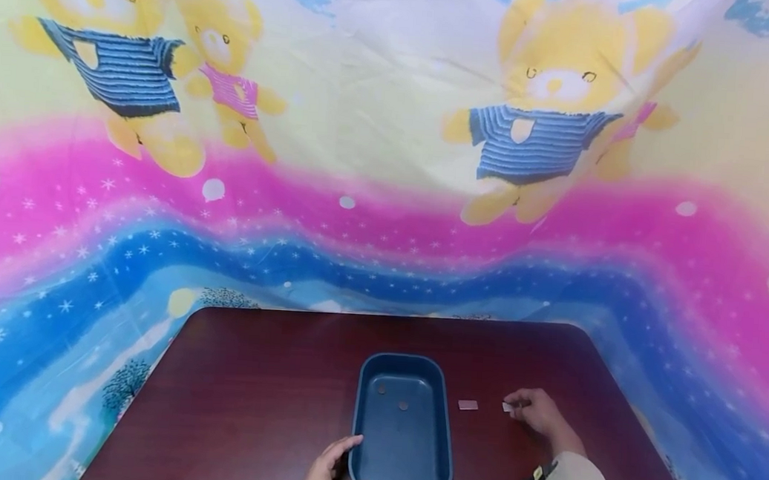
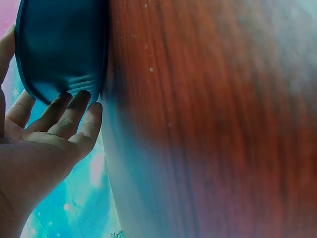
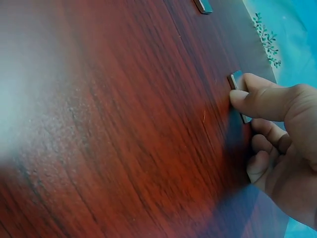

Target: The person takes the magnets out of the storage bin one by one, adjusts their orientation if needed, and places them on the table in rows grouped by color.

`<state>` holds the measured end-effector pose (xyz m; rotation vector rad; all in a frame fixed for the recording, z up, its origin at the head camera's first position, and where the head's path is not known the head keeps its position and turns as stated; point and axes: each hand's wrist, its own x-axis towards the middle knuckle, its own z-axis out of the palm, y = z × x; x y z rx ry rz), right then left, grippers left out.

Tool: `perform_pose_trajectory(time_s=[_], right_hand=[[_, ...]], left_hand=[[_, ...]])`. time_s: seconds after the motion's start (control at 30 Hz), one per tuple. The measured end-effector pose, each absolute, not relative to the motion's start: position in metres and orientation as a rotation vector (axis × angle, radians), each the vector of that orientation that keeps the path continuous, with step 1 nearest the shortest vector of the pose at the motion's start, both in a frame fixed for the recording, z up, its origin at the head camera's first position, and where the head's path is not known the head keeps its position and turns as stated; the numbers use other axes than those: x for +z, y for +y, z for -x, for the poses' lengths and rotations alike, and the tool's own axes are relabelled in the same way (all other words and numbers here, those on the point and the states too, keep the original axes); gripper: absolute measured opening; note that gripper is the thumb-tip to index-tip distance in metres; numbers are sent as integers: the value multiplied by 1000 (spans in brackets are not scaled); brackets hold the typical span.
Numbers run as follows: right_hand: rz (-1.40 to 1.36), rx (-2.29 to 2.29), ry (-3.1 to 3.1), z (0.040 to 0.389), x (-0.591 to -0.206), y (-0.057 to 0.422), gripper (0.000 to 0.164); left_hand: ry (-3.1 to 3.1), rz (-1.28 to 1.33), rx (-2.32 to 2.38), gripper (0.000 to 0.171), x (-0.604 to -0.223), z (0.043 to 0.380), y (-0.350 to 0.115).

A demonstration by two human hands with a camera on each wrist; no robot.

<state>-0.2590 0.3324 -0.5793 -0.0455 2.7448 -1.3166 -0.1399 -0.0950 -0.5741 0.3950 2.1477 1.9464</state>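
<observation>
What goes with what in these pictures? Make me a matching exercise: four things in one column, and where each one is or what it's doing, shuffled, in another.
Things
1. Left hand
2. Right hand
3. Two small round pieces
4. Loose rectangular piece

Places and states
A. Inside the dark blue tray
B. Touching the tray's near left corner
C. On the reddish-brown table, between the tray and the right hand
D. Pinching a small flat piece

Pairs: 1-B, 2-D, 3-A, 4-C
</observation>
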Motion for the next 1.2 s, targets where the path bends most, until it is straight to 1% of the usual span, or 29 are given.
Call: perform_pose_trajectory(time_s=[0.17,0.33,0.43,0.63,0.87,1.0,1.2], right_hand=[[18,-1287,2772,257,-573,329,22],[51,-1212,2815,252,-563,325,24],[71,-1219,2802,247,-555,320,31],[-26,-1186,2775,236,-543,310,42],[-13,-1264,2717,223,-520,284,54],[38,-1319,2652,220,-505,269,55],[232,-1486,2513,221,-491,252,58]], left_hand=[[2139,-397,1962,68,-573,140,-94],[2189,-432,1932,68,-575,141,-94],[2224,-451,1924,68,-577,142,-94],[2244,-458,1911,69,-580,141,-95],[2220,-383,1919,65,-578,141,-101],[2241,-377,1898,66,-577,141,-100],[2277,-342,1893,67,-575,140,-95]])
